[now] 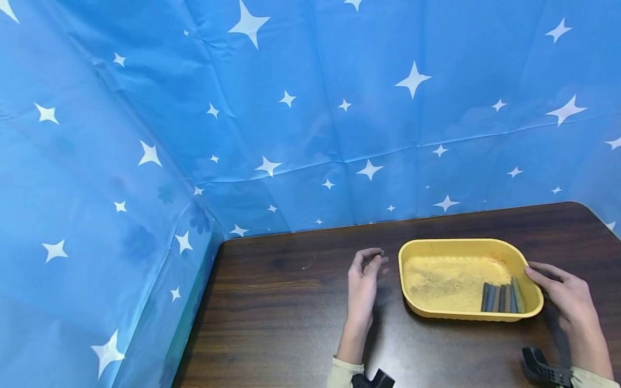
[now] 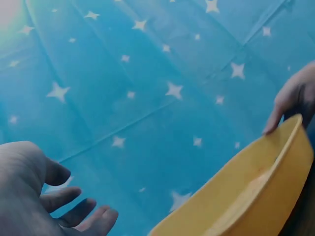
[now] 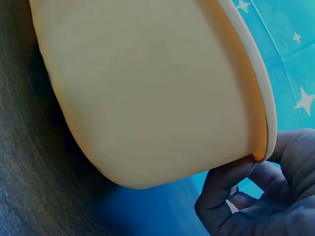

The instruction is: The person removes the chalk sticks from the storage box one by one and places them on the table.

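A yellow oblong plastic tray (image 1: 436, 275) with rounded corners is on the right side of the table. Several short chalk-like sticks (image 1: 502, 298), grey, brown and greenish, lie side by side in its near right corner. My right hand (image 1: 570, 302) pinches the tray's right end; in the right wrist view the thumb and bent fingers meet at the rim, and the tray's underside (image 3: 152, 98) faces the camera. To the left of the tray, my left hand (image 1: 363, 291) hovers with loosely bent fingers and holds nothing; the left wrist view shows a gap between it and the tray.
The dark wood-grain table (image 1: 271, 302) runs back to a blue curtain (image 1: 310, 134) printed with white stars. More of this cloth hangs along the left edge. Black straps (image 1: 545, 369) circle both wrists. Dull smudges and an orange stain mark the tray's floor.
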`<state>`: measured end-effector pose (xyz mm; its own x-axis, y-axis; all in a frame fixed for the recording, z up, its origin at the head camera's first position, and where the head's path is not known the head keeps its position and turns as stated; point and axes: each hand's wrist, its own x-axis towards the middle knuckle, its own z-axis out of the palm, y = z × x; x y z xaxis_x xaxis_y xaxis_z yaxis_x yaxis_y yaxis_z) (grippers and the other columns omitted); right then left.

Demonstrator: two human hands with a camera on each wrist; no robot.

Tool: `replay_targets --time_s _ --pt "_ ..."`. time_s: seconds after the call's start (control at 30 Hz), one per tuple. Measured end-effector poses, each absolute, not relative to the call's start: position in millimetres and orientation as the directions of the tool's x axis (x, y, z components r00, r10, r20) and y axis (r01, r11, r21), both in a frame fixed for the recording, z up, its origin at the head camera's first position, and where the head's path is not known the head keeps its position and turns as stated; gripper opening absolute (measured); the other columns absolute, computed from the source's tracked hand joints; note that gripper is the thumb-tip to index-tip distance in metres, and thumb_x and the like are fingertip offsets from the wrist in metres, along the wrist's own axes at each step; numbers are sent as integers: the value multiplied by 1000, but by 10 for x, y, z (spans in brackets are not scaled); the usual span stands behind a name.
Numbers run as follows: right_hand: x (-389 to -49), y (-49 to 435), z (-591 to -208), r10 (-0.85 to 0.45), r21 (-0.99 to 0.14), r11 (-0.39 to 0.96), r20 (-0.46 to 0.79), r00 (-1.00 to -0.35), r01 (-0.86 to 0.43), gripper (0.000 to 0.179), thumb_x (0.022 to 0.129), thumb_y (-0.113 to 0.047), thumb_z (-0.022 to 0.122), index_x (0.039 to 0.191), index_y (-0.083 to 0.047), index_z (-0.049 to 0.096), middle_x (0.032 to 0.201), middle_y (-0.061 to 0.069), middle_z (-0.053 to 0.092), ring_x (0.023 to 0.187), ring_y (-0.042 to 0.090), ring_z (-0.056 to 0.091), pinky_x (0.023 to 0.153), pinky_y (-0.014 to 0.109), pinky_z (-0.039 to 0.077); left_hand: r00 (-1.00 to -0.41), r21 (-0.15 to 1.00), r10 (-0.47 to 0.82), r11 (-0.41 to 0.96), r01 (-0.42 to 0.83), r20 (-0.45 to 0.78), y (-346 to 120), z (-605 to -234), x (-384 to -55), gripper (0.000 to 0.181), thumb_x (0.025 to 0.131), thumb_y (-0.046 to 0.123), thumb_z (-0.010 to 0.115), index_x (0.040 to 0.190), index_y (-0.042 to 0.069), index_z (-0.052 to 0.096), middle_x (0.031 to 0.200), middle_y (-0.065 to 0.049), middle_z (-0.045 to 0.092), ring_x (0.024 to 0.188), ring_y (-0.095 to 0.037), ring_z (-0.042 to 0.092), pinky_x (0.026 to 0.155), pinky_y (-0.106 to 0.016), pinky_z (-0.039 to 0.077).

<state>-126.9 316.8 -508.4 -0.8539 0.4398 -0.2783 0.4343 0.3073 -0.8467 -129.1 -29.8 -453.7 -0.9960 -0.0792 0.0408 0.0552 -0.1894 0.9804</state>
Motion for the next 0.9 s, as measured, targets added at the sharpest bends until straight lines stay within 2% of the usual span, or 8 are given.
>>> replay_targets --time_s 0.1,0.2,0.27,0.4,0.53,0.67,0.83,0.9 --pt "-1267 3164 -5089 438 -850 297 -284 -853 436 66 107 -35 52 152 11 38 151 39 36 100 27 59 52 16 44 -999 967 -43 -254 13 3 -116 -4518 -1344 26 106 11 55 123 -6 62 117 -12 65 112 -31 67 97 -48 56" --pt "-1264 3153 -5092 429 -854 288 -290 -855 434 66 107 -35 53 152 11 40 148 37 40 82 1 50 54 18 47 -999 963 -16 -266 -34 -40 55 -4523 -1374 24 106 12 56 122 -4 63 117 -12 65 114 -36 65 93 -42 58" --pt "-1259 3151 -5094 415 -860 278 -295 -860 429 67 106 -36 54 152 11 40 147 37 41 76 -5 48 55 19 50 -998 963 -3 -265 -55 -57 157 -4529 -1379 21 105 13 57 119 -2 64 116 -11 66 112 -35 66 91 -42 59" --pt "-1253 3152 -5082 378 -864 281 -300 -876 417 70 106 -38 55 152 12 39 147 38 40 75 -6 50 57 21 52 -998 964 11 -257 -64 -63 329 -4535 -1387 18 103 12 59 115 -1 66 111 -8 66 106 -31 68 87 -43 60" --pt "-1255 3148 -5060 358 -861 298 -299 -885 412 72 106 -40 55 152 12 38 151 38 36 82 -4 47 58 18 50 -997 961 32 -264 -80 -74 442 -4559 -1390 20 102 11 60 114 -4 65 108 -8 66 101 -26 68 84 -43 60" --pt "-1257 3136 -5050 352 -861 299 -300 -886 411 71 106 -40 55 152 12 38 153 38 34 85 -2 47 60 16 49 -991 955 55 -265 -134 -124 519 -4602 -1398 18 100 9 62 113 -3 65 104 -8 64 100 -28 67 84 -46 60" --pt "-1270 3131 -5045 352 -857 293 -315 -881 423 73 106 -42 55 153 10 37 155 37 32 98 15 54 59 16 48 -977 945 82 -249 -213 -199 606 -4652 -1443 16 98 8 64 112 -1 66 102 -6 65 97 -27 68 84 -49 61" --pt "-1271 3135 -5052 349 -860 287 -317 -882 423 73 106 -42 55 153 10 38 153 36 35 98 17 54 59 17 48 -970 943 100 -233 -237 -220 642 -4674 -1462 16 98 8 63 111 0 66 102 -5 65 95 -25 67 82 -47 61"
